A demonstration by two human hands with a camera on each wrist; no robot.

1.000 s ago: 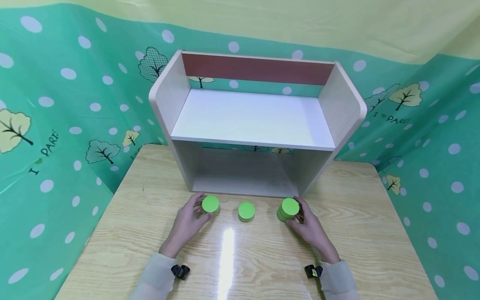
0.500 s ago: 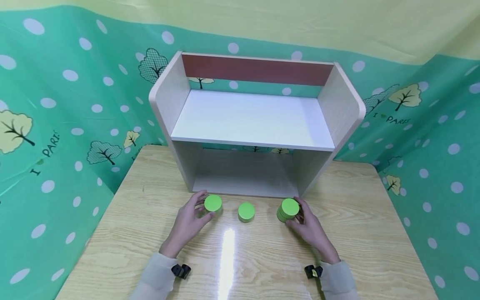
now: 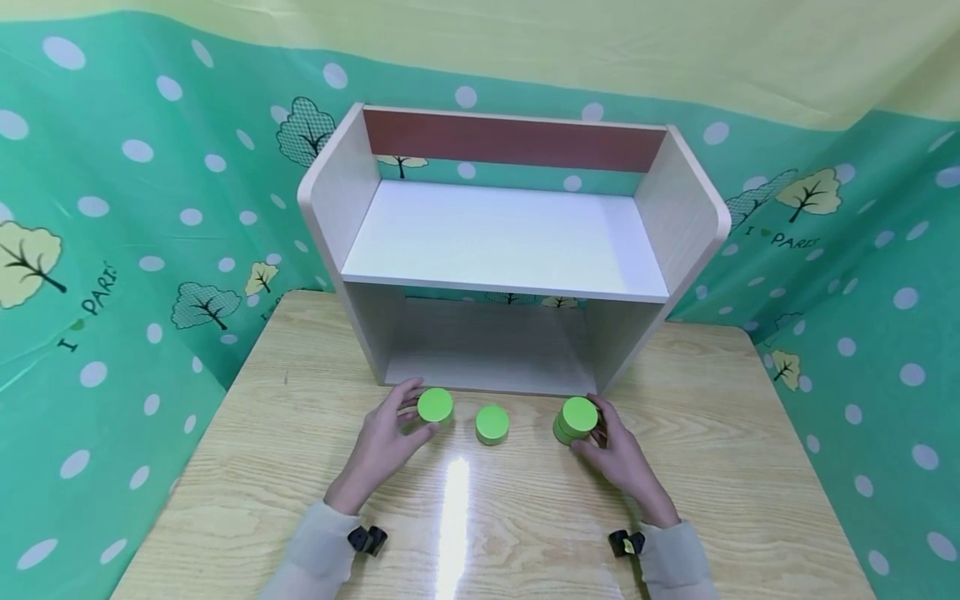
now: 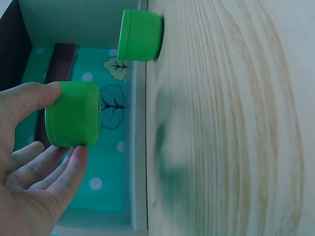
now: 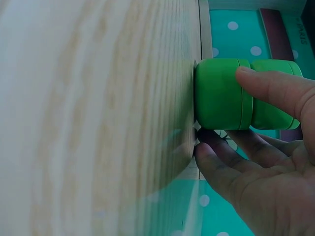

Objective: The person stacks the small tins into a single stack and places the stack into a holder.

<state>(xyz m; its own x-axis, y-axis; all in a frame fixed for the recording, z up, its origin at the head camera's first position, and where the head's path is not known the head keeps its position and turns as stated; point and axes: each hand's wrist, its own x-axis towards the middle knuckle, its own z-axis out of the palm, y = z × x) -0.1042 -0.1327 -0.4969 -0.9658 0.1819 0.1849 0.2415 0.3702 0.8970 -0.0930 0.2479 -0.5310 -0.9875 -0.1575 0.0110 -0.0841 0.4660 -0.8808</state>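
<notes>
My left hand (image 3: 386,437) pinches a small green round lidded container (image 4: 74,115) between thumb and fingertips. The left wrist view shows it hanging clear of the wood, with a shadow beneath. Just right of it a second green container (image 3: 492,425) stands on the table. Farther right, two more are stacked: a lower container (image 5: 219,93) rests on the tabletop and an upper container (image 5: 275,69) sits on its lid. My right hand (image 3: 618,454) grips this stack from the right, thumb near the seam between the two, fingers on the opposite side.
A white two-tier shelf (image 3: 506,237) with a reddish-brown back strip stands right behind the containers. The wooden table (image 3: 262,492) extends to both sides and in front. Green dotted cloth (image 3: 112,208) hangs around the back and sides.
My left hand has moved slightly right with its green container, closer to the one standing in the middle. The right hand and its stack have stayed in place.
</notes>
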